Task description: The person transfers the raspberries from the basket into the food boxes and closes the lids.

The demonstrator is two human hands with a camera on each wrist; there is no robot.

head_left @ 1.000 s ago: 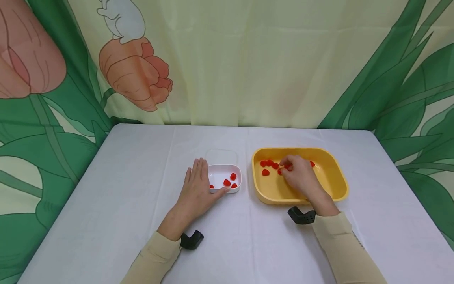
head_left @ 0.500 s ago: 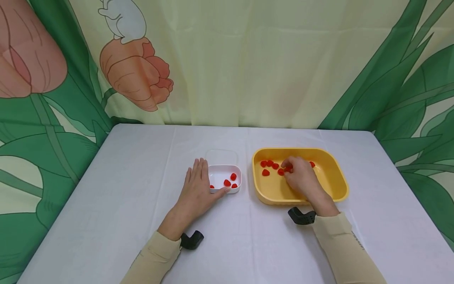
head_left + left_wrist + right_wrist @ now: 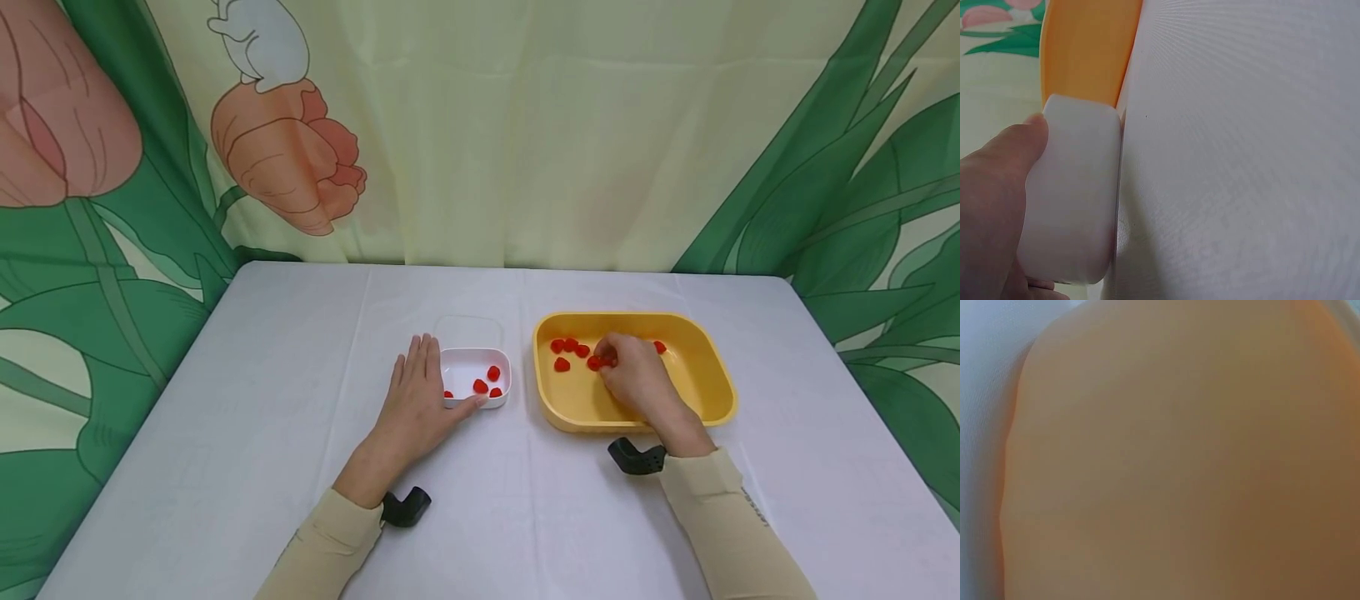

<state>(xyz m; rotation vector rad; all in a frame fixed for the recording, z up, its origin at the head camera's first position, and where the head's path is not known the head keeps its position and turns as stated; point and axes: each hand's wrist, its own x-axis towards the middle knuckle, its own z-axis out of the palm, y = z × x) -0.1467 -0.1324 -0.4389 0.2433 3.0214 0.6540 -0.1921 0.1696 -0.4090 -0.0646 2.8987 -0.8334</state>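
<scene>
A small white box [image 3: 461, 370] holds several red raspberries [image 3: 480, 386]. My left hand [image 3: 414, 410] rests against it, straight fingers along its left side and thumb on its near rim; the left wrist view shows the thumb [image 3: 1013, 144] at the box's upper edge. Inside the yellow tray [image 3: 693, 392], my right hand [image 3: 639, 373] pinches a red raspberry [image 3: 611, 361] between thumb and fingers, partly hidden by them. More raspberries [image 3: 571, 344] lie left of that hand, and a single one [image 3: 660, 347] lies beyond it. The tray's outer wall [image 3: 1166, 456] fills the right wrist view, blurred; the hand is out of sight there.
The box's clear lid [image 3: 469, 331] lies folded back behind it. A white cloth [image 3: 285, 375] covers the table, whose far edge meets a printed curtain [image 3: 517, 150]. The yellow tray stands close to the box's right side.
The fingers of my right hand have shifted slightly around the raspberries in the tray, closing on one of them. My left hand and the white box stay in place.
</scene>
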